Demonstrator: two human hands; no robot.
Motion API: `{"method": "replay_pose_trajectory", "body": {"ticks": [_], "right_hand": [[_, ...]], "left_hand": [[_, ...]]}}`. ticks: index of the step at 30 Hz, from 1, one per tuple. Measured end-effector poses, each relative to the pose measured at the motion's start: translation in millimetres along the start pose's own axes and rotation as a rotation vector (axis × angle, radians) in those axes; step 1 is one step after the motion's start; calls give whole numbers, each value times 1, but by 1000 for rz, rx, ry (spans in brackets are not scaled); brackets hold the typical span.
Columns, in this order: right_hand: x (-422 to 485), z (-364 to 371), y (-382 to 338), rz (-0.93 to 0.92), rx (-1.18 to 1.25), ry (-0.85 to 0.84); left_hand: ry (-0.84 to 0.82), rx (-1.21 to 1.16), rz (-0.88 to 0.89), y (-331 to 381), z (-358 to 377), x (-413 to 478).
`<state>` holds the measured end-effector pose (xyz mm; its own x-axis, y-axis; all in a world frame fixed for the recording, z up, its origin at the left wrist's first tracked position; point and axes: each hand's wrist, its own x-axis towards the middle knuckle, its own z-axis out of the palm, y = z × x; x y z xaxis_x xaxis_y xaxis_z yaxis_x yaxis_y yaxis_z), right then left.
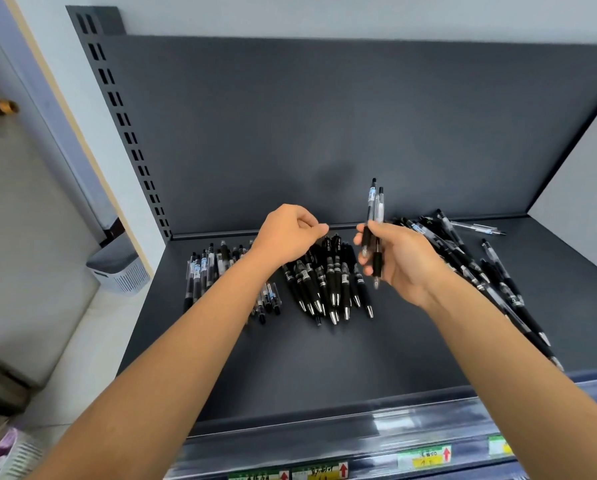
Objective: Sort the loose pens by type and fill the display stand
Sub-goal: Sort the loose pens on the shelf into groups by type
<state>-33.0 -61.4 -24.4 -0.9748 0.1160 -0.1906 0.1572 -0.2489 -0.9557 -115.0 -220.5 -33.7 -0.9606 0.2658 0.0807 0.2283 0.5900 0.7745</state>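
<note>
Price tags (423,457) carry red up arrows; handwriting there and lettering on pens (328,282) are illegible.

Just one view here: a wide-angle head cam looking forward and down onto a dark grey shelf (324,358). It faces the shelf's back panel (324,116) pretty much square on. It's close enough that both forearms run in from the bottom edge, with the left hand (290,233) and right hand (404,261) mid-frame over the pens (328,282). The lens bends straight edges out near the corners. The price-tag strip (359,445) sits along the bottom, and there's a bit of floor (93,327) off to the left
</note>
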Motion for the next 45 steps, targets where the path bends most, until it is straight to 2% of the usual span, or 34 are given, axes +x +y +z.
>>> {"method": "replay_pose_trajectory", "body": {"ticks": [3,5,10,13,17,19,23,29,32,38,45], "right_hand": [[-1,3,0,3,-62,-43],[-2,8,-1,10,-109,-108],[-8,35,-1,32,-234,-299],[-7,54,3,31,-275,-309],[-1,78,12,5,-320,-206],[3,88,17,3,-351,-155],[12,106,27,50,-506,-130],[21,120,39,36,-644,-76],[23,121,39,38,-682,-51],[20,127,43,58,-811,-8],[8,125,42,-139,-981,22]], "left_hand": [[-36,-179,35,9,-9,-7],[-127,-258,29,16,-18,-14],[-295,-264,64,15,-40,-26],[-264,-345,22,3,-54,-33],[-105,-443,-109,-20,-78,-38],[-37,-327,-168,-32,-92,-39],[-77,-14,-248,-54,-103,-41],[-19,317,-210,-69,-98,-43],[-13,380,-191,-71,-93,-47],[-2,358,-160,-72,-90,-57],[109,444,-56,-73,-86,-62]]}}
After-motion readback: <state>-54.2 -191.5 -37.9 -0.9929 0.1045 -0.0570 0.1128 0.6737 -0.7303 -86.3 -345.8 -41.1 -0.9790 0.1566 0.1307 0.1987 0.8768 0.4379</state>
